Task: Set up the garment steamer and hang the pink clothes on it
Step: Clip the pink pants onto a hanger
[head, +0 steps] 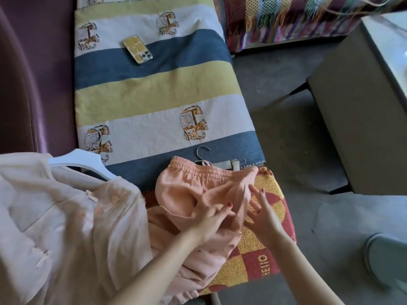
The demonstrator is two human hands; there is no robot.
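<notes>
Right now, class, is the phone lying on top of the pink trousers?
No: the phone lies on the striped elephant cover, well apart from the pink trousers near the hands.

A home living rm. Purple sofa (33, 84) w/ striped elephant-print cover (154, 89), phone (137, 49) lying on it. Fringed woven throw (286, 18), low table (363, 106) nearby, slipper (385, 258) on grey floor (275, 95).
</notes>
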